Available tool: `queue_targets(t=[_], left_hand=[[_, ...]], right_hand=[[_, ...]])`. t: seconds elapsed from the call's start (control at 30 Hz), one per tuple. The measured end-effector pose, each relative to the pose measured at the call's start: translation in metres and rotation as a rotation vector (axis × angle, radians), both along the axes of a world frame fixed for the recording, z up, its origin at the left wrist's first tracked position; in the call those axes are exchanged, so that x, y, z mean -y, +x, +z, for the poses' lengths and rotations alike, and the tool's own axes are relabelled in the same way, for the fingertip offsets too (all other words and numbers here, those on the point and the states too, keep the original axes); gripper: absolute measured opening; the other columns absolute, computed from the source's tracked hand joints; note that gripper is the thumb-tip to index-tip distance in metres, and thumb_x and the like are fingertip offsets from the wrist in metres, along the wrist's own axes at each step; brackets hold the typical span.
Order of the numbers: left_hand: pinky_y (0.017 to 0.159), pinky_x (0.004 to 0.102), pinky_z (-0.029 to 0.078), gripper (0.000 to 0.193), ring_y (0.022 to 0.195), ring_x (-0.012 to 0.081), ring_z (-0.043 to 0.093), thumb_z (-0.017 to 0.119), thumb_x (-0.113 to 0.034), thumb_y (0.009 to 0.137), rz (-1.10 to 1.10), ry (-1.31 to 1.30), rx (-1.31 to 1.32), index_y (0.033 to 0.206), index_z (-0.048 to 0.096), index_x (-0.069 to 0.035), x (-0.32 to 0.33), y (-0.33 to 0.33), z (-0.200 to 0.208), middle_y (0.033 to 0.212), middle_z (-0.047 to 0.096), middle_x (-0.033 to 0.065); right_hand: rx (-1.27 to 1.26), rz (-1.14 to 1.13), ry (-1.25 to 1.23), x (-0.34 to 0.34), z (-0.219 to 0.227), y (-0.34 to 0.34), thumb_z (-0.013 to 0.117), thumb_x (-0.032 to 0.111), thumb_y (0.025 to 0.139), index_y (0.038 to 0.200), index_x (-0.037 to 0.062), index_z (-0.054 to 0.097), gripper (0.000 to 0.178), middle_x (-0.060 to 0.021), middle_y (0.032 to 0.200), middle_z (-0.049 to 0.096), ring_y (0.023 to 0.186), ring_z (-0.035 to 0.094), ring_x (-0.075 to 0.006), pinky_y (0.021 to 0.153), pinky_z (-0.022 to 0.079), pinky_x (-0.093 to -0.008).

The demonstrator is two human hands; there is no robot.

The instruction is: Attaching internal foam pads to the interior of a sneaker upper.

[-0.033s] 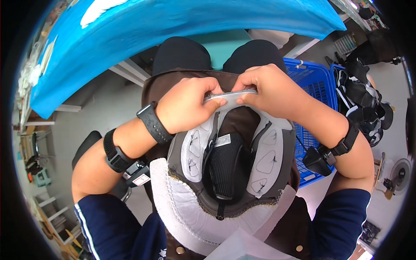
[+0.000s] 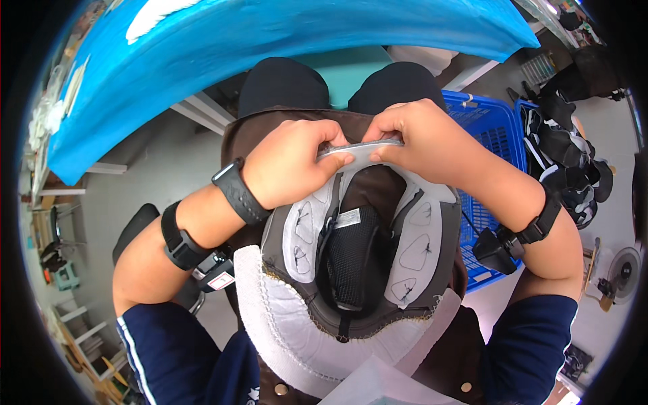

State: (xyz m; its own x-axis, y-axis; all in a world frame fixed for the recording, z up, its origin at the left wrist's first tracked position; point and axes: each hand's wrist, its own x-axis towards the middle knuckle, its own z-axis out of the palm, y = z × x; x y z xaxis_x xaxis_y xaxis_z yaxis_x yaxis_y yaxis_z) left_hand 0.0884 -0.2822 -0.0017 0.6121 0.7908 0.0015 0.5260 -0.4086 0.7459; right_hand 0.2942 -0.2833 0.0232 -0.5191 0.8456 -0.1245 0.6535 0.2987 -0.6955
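Observation:
A grey shoe upper (image 2: 420, 233) lies over my lap, its inner side showing pale panels with triangular outlines. A black mesh piece (image 2: 351, 260) with a small white label sits in its middle, seemingly the tongue. Around the near end runs a wide white band (image 2: 290, 344) with stitching along its edge. My left hand (image 2: 290, 162) pinches the upper's far edge between thumb and bent fingers. Beside it, my right hand (image 2: 412, 142) grips the same edge, thumb on the near side. The two thumb tips are a short gap apart. Both hands are closed; some fingertips are hidden behind the edge.
A blue plastic basket (image 2: 482, 121) stands on the right, and black and white pieces (image 2: 567, 148) are heaped beyond it. Across the far side hangs a blue table cover (image 2: 304, 34). A dark stool seat (image 2: 135, 226) is at the left. A fan (image 2: 621, 273) stands far right.

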Motion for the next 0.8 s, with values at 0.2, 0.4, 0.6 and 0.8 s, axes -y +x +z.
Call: queue_targets(t=[0.2,0.4,0.6,0.8], left_hand=[[0.051,0.0315,0.041,0.019,0.052,0.0207,0.050,0.074,-0.015,0.071,-0.015,0.280,0.010,0.073,0.061,-0.001,0.003,-0.008,0.004,0.065,0.052,0.0095],[0.052,0.0329,0.041,0.022,0.054,0.0238,0.050,0.072,-0.013,0.073,-0.029,0.154,-0.046,0.070,0.054,0.000,-0.001,-0.008,0.008,0.064,0.050,0.0103],[0.061,0.0416,0.044,0.016,0.071,0.0348,0.055,0.062,-0.015,0.080,-0.141,0.357,-0.119,0.085,0.053,-0.002,-0.001,-0.007,0.002,0.077,0.054,0.0150],[0.061,0.0433,0.045,0.018,0.072,0.0365,0.057,0.062,-0.016,0.078,-0.170,0.377,-0.206,0.086,0.054,-0.003,-0.009,-0.009,-0.001,0.077,0.056,0.0159]], right_hand=[[0.198,0.002,0.046,0.003,0.011,0.004,0.067,0.009,0.071,0.080,0.0005,0.064,0.013,-0.0163,0.074,0.063,0.071,0.061,-0.0313,0.065,0.047,-0.0371],[0.235,0.087,0.265,0.004,0.003,0.003,0.063,0.011,0.075,0.080,0.0029,0.063,0.010,-0.0146,0.077,0.062,0.076,0.061,-0.0321,0.067,0.047,-0.0393],[0.211,0.112,0.408,0.008,-0.004,0.005,0.061,0.012,0.077,0.082,-0.0001,0.061,0.013,-0.0147,0.080,0.059,0.074,0.059,-0.0341,0.068,0.048,-0.0411],[0.166,0.058,0.539,0.017,-0.007,0.009,0.066,0.014,0.072,0.112,-0.0013,0.052,0.046,-0.0165,0.089,0.058,0.081,0.058,-0.0338,0.075,0.047,-0.0401]])
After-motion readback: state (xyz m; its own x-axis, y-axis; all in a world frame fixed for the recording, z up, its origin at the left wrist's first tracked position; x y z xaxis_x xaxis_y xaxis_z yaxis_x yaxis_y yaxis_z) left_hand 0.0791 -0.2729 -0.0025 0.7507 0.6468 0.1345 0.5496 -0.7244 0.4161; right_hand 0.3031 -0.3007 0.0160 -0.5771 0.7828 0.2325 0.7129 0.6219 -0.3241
